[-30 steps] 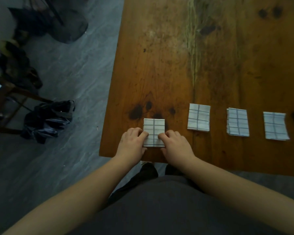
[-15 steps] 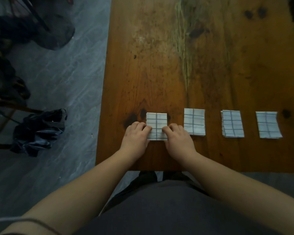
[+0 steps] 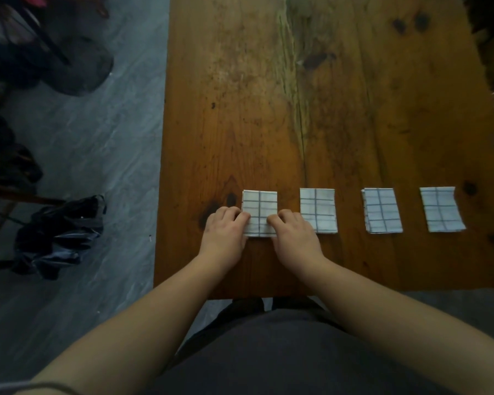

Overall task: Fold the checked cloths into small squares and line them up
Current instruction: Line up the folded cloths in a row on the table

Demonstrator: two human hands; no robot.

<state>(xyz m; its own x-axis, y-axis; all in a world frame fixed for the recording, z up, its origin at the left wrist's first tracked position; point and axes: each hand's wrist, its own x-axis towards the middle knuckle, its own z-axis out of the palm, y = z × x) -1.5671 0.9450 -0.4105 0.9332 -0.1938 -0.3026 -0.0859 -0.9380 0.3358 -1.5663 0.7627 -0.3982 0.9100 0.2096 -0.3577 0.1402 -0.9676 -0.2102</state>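
Wooden table (image 3: 240, 109) carrying a row of four folded checked cloths near its front edge: leftmost cloth (image 3: 259, 205), second cloth (image 3: 317, 208), third cloth (image 3: 381, 210), fourth cloth (image 3: 441, 209), spaced apart. Left hand (image 3: 226, 235) and right hand (image 3: 295, 238) pressed fingertips-down on leftmost cloth's near corners, pinning it flat, fingers curled, not clenched.

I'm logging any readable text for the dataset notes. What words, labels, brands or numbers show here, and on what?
None can be read.
The four folded checked cloths carry only grid lines, no label.
The wooden table shows grain and knots only.
The dark bags on the floor are too dim to show any print.
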